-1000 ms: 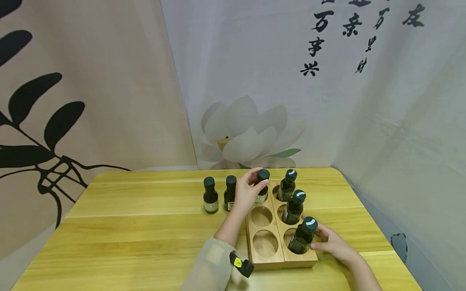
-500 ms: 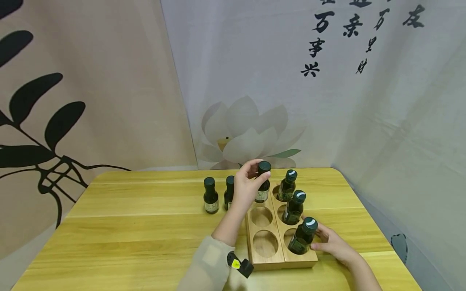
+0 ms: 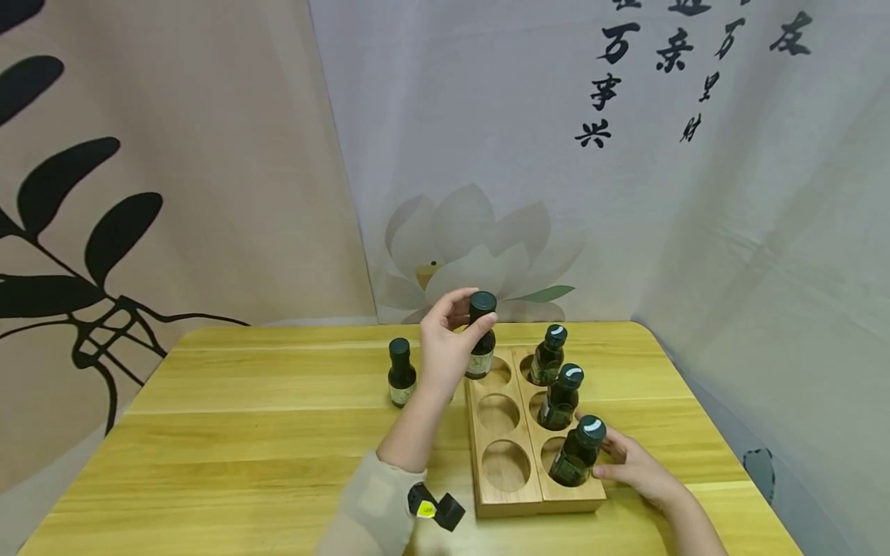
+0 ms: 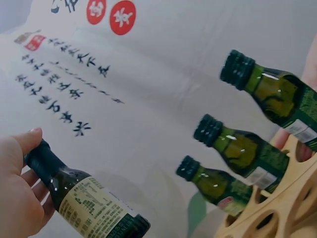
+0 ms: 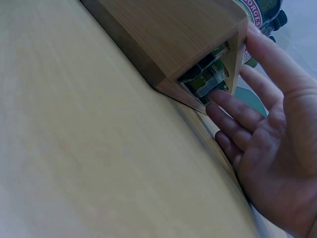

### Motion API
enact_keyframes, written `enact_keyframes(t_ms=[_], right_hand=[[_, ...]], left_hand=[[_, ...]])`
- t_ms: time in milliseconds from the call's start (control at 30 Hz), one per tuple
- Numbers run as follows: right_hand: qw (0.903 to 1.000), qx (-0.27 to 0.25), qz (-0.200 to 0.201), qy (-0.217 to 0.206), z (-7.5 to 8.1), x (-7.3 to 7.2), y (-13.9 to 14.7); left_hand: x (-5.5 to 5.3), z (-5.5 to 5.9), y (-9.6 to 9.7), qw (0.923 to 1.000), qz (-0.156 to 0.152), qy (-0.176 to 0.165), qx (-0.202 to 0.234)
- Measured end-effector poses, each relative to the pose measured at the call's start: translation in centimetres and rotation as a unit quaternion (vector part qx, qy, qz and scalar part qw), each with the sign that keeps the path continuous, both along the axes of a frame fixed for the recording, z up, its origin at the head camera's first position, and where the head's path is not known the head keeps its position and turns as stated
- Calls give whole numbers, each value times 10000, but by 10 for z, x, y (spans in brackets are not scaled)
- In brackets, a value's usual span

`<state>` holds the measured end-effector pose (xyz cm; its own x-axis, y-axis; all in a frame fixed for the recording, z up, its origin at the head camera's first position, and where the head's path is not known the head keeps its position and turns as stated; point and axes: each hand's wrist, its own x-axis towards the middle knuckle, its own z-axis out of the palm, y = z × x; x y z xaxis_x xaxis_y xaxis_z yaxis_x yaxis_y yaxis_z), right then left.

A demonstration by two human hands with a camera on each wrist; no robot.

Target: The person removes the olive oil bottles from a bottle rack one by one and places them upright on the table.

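My left hand point(image 3: 448, 344) grips a small dark bottle point(image 3: 481, 355) by its capped neck. This bottle has a cream label, and it hangs upright over the far left end of the wooden rack point(image 3: 531, 494). All three round holes of the rack's left row show bare. Three green glass bottles point(image 3: 558, 398) with dark caps stand in its right row. My right hand point(image 3: 636, 463) is at the rack's near right side, fingertips touching its end and side, as the right wrist view also shows.
Another dark bottle point(image 3: 401, 378) with a cream label stands on the wooden table point(image 3: 243, 463), left of my left forearm. A second one behind that forearm is almost hidden. A printed cloth point(image 3: 487, 154) hangs behind the table.
My left hand has lifted the dark bottle out of the rack's far left hole and carried it up and to the left. The right hand stays still.
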<state>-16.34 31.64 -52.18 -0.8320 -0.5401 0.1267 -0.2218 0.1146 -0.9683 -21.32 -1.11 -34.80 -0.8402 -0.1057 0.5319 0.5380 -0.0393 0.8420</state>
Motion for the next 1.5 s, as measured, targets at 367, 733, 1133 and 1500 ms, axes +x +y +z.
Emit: enact_keyframes(t_ms=[367,733,1133,1500], right_hand=[[9999,21,-37,-154,0,0,-1],[10000,-15,-11,-97,0,0,0],[10000,14,-13,-39,0,0,-1],[10000,6,-36,-91,0,0,-1]], left_hand=[[1,14,-37,9988,453,-21,185],[3,27,-74,9954,862,9,410],[5,29,-112,9916,1248,103,330],[7,25,-134,9895,1423,-39,257]])
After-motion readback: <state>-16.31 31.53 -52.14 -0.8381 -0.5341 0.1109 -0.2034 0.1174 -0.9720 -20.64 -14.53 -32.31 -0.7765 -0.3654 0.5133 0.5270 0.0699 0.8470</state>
